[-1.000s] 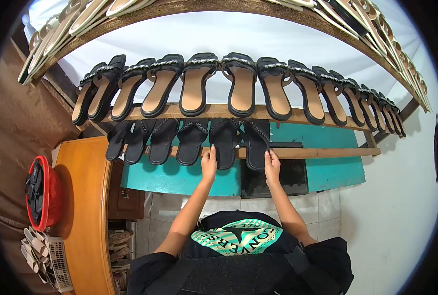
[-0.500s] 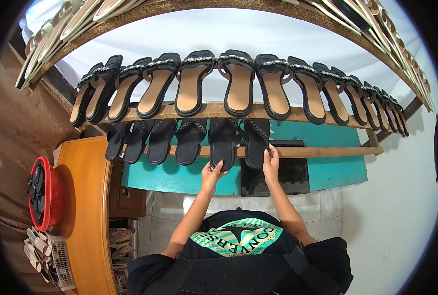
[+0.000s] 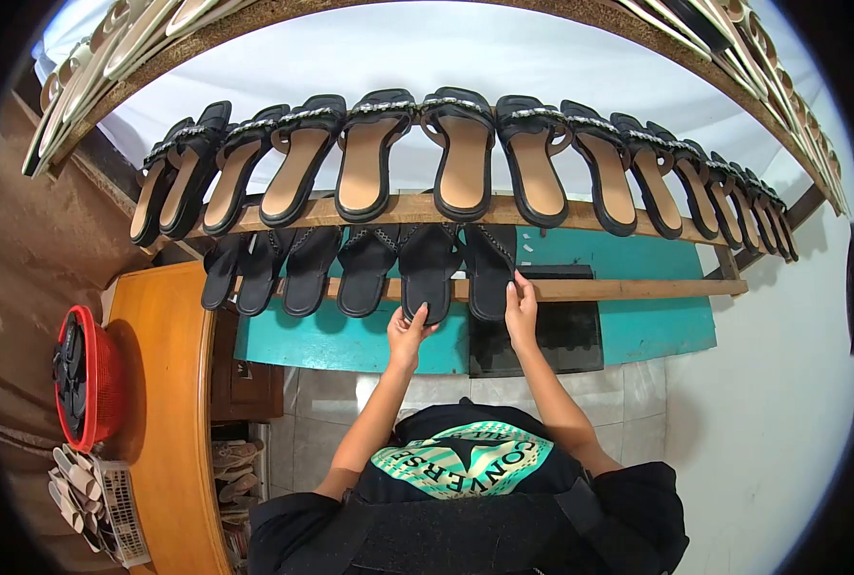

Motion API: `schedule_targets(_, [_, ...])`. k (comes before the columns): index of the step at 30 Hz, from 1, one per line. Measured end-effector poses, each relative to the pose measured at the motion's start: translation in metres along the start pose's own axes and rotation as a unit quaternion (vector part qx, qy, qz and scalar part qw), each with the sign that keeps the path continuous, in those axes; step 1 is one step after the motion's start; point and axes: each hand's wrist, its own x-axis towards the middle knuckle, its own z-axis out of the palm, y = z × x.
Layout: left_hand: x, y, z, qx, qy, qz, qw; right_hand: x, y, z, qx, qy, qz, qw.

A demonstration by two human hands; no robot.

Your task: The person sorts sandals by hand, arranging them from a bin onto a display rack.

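Observation:
On the lower wooden rail stands a row of all-black slide sandals with braided straps. At its right end, my left hand (image 3: pixel 409 335) pinches the heel of one black sandal (image 3: pixel 427 283), thumb on top and fingers beneath. My right hand (image 3: pixel 520 311) grips the right edge of the last black sandal (image 3: pixel 490 286), close beside the first. Both sandals lean with toes up and heels towards me. Another black sandal (image 3: pixel 362 278) rests just left of them. The undersides and the fingers below are hidden.
Above runs an upper rail (image 3: pixel 604 218) of black slides with tan insoles and sparkly straps. Pale sandals line the top shelf (image 3: pixel 283 21). At left, an orange-brown cabinet (image 3: pixel 163 383) stands near a red basket (image 3: pixel 109 383) and a white crate (image 3: pixel 120 508) of sandals. A turquoise board (image 3: pixel 652 331) lies below.
The view has shifted slightly, and the rack sits a little further left and higher. Both hands keep their hold on the same two sandals.

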Motion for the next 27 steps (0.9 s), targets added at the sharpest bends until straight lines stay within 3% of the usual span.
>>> schedule_targets(4, [0.003,0.002,-0.003,0.029,-0.01,-0.013,0.999,0.002,-0.001,0.001,-0.059,0.0,-0.038,0.998])
schedule_targets(6, [0.004,0.005,-0.005,0.045,-0.011,-0.022,0.999,-0.001,-0.015,-0.003,-0.092,-0.04,0.087,0.991])
schedule_targets(9, [0.005,0.011,-0.014,0.098,0.028,-0.077,0.992,-0.008,-0.04,-0.011,-0.178,-0.105,0.169,0.964])
schedule_targets(10, [0.004,0.011,-0.021,0.082,0.051,-0.067,0.993,-0.01,-0.038,-0.015,-0.264,-0.12,0.119,0.95])
schedule_targets(11, [0.003,0.012,-0.028,0.067,0.073,-0.057,0.993,-0.015,-0.04,-0.013,-0.263,-0.123,0.119,0.949])
schedule_targets(13, [-0.006,0.025,-0.037,0.049,0.078,-0.061,0.994,-0.028,-0.067,-0.007,-0.443,-0.031,0.05,0.894])
schedule_targets(14, [-0.008,0.028,-0.046,0.041,0.087,-0.05,0.994,-0.034,-0.071,-0.003,-0.358,0.0,0.01,0.934])
schedule_targets(15, [-0.009,0.032,-0.054,0.033,0.096,-0.039,0.994,-0.037,-0.071,0.002,-0.357,-0.004,0.009,0.934])
schedule_targets(17, [-0.012,0.041,-0.068,0.03,0.11,-0.032,0.993,-0.045,-0.069,0.016,-0.244,-0.052,-0.127,0.96])
schedule_targets(18, [-0.011,0.043,-0.078,0.004,0.119,-0.019,0.993,-0.05,-0.073,0.031,-0.179,-0.056,-0.145,0.972])
schedule_targets(21, [-0.005,0.053,-0.1,-0.042,0.13,0.002,0.991,-0.073,-0.069,0.073,-0.1,-0.195,-0.064,0.973])
schedule_targets(23, [-0.003,0.07,-0.104,-0.049,0.215,0.03,0.975,-0.089,-0.049,0.101,0.001,-0.35,0.098,0.932])
schedule_targets(25, [0.006,0.078,-0.121,-0.059,0.213,0.045,0.974,-0.099,-0.041,0.13,0.086,-0.363,0.197,0.907])
schedule_targets(26, [0.012,0.082,-0.13,-0.054,0.192,0.035,0.979,-0.1,-0.036,0.138,0.086,-0.364,0.197,0.906])
schedule_targets(27, [0.015,0.088,-0.136,-0.05,0.172,0.024,0.984,-0.099,-0.038,0.149,0.121,-0.322,0.249,0.905])
